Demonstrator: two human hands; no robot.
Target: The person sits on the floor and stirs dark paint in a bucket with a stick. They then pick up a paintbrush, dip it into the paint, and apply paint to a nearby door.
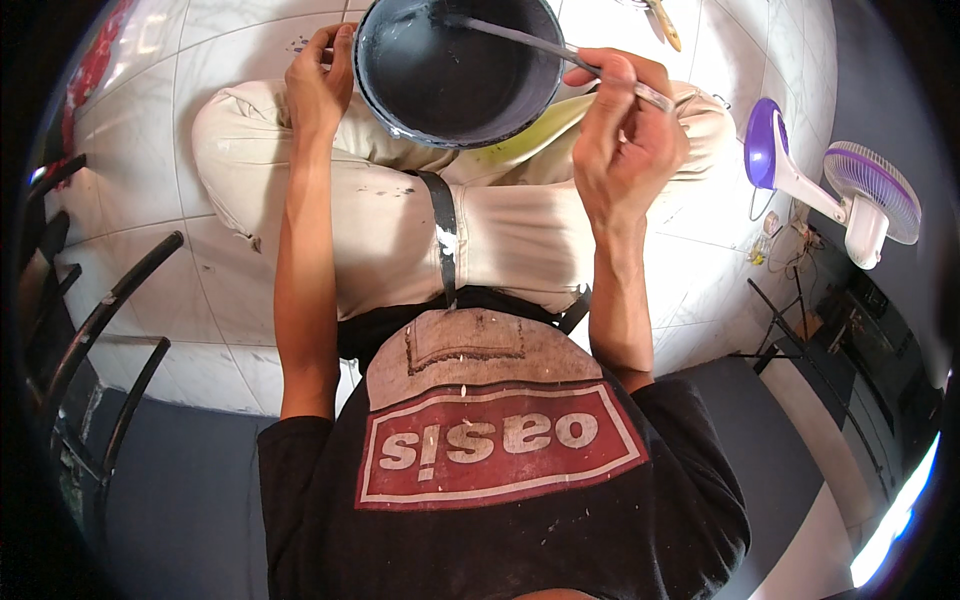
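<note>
A round bucket [385,118] stands at the top, in front of my crossed legs, and holds dark grey paint [440,70]. My left hand [322,82] is at the bucket's left side, its fingers curled against the rim. In my right hand [632,135] is a long, thin, grey-smeared stirring stick [520,38], pinched near its flattened end. The stick slants leftward over the right rim. Its far end reaches into the bucket, where the tip blends with the paint.
White marbled tiles [235,60] cover the floor. A paintbrush with a wooden handle [665,25] lies beyond my right hand. To the right stands a purple and white fan [870,200], with cables behind it. Black metal bars [110,310] rise at the left.
</note>
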